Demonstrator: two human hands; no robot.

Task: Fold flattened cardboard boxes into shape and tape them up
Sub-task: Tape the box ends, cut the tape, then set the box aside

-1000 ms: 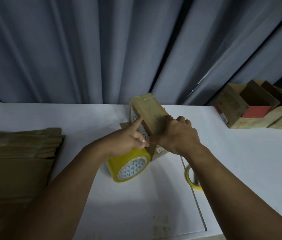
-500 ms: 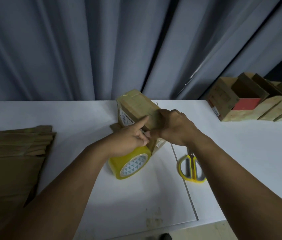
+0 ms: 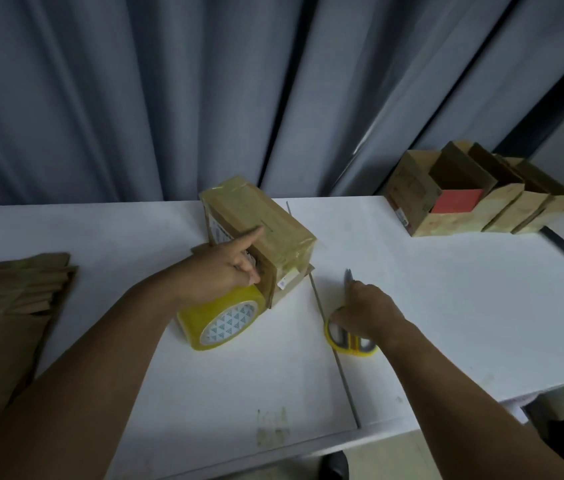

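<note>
Right hand [image 3: 367, 308] left the glossy, tape-wrapped box [image 3: 266, 220] for yellow scissors [image 3: 351, 342].

The left forearm [image 3: 100, 358] and the right forearm [image 3: 464, 386] are bare along all that shows of them, from the front edge of the white table [image 3: 447, 306] up to the wrists. The left hand [image 3: 225, 271], over the table's middle, and the right hand [image 3: 367, 310], nearer its front edge, are bare as well. Below that front edge sits a dark rounded shape [image 3: 334, 465], perhaps a shoe toe; it is too dim to tell.
</note>
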